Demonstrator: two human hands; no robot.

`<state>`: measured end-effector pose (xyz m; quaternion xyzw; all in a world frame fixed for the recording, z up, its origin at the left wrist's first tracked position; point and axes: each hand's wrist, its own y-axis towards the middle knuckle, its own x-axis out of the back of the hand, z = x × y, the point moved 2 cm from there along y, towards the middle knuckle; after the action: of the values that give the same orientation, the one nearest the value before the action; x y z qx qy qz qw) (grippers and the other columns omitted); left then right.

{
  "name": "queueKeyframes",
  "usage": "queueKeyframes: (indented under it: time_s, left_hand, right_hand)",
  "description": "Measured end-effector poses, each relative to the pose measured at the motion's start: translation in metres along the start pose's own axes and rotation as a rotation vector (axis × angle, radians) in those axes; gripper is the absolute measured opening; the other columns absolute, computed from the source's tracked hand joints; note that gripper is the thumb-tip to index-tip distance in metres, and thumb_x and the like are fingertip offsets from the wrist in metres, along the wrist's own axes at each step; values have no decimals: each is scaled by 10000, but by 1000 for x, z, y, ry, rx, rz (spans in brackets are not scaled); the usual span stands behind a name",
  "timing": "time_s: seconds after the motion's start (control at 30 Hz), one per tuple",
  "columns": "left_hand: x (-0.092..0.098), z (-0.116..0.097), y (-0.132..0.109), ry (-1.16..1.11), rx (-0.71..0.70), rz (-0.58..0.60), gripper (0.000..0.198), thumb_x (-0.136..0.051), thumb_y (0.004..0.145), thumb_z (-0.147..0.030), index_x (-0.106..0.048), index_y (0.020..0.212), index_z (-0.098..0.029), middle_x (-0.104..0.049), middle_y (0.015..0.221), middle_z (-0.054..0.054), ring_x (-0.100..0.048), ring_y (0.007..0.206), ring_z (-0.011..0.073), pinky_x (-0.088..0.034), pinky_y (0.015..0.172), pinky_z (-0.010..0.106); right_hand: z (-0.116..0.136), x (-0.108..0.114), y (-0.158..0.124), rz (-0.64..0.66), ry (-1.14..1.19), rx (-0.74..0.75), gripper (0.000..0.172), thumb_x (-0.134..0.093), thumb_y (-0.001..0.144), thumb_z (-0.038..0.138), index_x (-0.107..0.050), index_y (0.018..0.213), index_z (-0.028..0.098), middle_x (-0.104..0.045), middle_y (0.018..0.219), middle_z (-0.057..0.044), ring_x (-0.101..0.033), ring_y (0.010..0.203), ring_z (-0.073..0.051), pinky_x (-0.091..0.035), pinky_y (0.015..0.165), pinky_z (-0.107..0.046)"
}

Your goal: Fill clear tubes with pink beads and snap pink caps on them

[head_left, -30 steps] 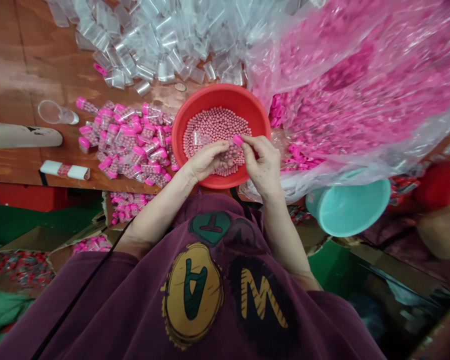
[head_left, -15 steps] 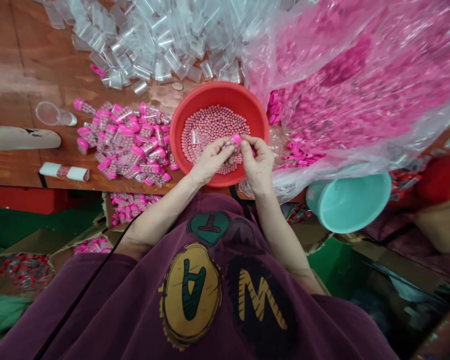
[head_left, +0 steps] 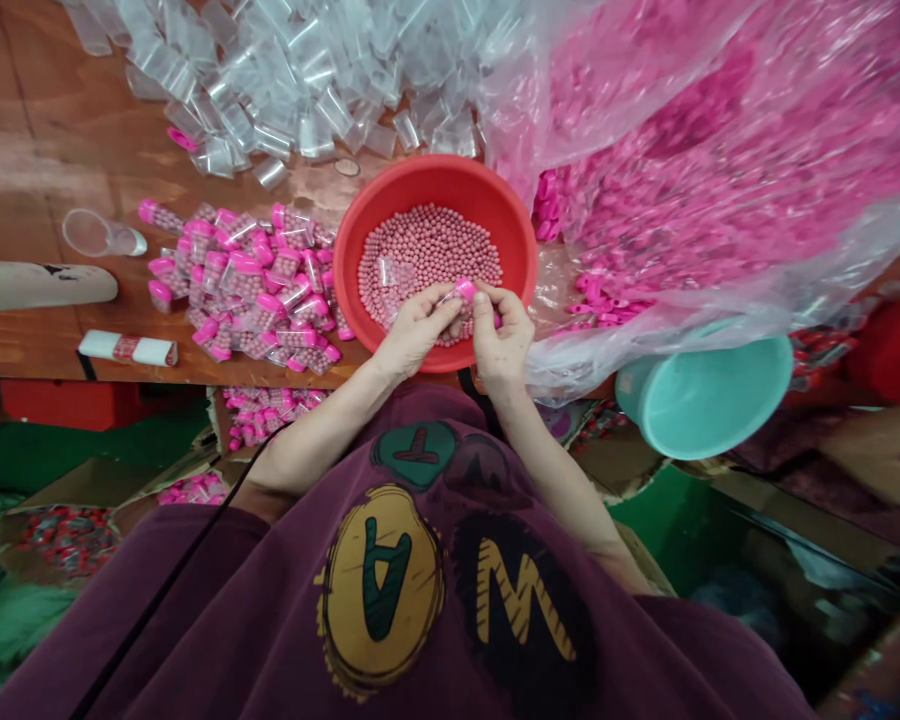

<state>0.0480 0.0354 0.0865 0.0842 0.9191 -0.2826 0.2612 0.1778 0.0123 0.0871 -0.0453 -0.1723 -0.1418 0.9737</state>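
Over the near side of a red bowl (head_left: 352, 225) of pink beads (head_left: 439, 240), both hands meet. My left hand (head_left: 416, 330) is closed round a small clear container with a pink cap (head_left: 464, 289). The fingertips of my right hand (head_left: 504, 335) are pinched at the cap's right side; a bit of pink shows by those fingers. A clear empty cup (head_left: 390, 272) lies on the beads. Left of the bowl is a pile of filled, pink-capped containers (head_left: 247, 285).
Clear cups (head_left: 315, 70) are heaped at the back. A plastic bag of pink caps (head_left: 720, 170) covers the right side. A turquoise bucket (head_left: 712, 400) stands at the right edge, a white roll (head_left: 131, 348) at the left. Boxes of filled containers (head_left: 266, 410) sit below the table edge.
The view has shifted slightly. Both hands are still together over the bowl, and the right fingers have moved a little at the cap.
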Motion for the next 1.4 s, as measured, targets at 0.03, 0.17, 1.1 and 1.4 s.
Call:
queueKeyframes:
  time_s: [0.03, 0.17, 1.1, 1.4]
  left_hand:
    - [0, -1, -1, -17, 18, -9, 349, -866, 919, -495, -695, 932, -191, -588, 718, -35, -503, 589, 78, -405, 541, 214]
    - [1, -6, -3, -49, 94, -20, 340, -875, 917, -459, -678, 870, -186, -605, 733, -25, -519, 598, 77, -452, 566, 218]
    - [0, -12, -7, -7, 22, 54, 302, -867, 918, -477, -744, 991, -211, -648, 791, -23, -583, 660, 82, -478, 617, 222]
    - [16, -28, -12, 275, 36, 110, 348, -905, 848, -514, -787, 966, -209, -634, 689, -18, -566, 633, 120, -501, 635, 261]
  right_hand:
    - [3, 1, -2, 0, -16, 21, 354, -593, 1085, 556, -762, 1159, 254, -809, 1073, -55, -772, 981, -205, -660, 929, -407]
    - [17, 8, -5, 80, -101, 167, 306, -554, 1117, 460, -759, 1204, 249, -796, 1106, -73, -762, 1029, -219, -642, 972, -430]
    - [35, 36, 6, 302, -140, 317, 321, -558, 1083, 308, -742, 1345, 282, -738, 1182, -83, -715, 1095, -240, -642, 998, -478]
    - [-4, 19, -3, 169, 98, -24, 408, -651, 1044, 562, -659, 1358, 301, -711, 1163, -55, -703, 989, -208, -680, 901, -420]
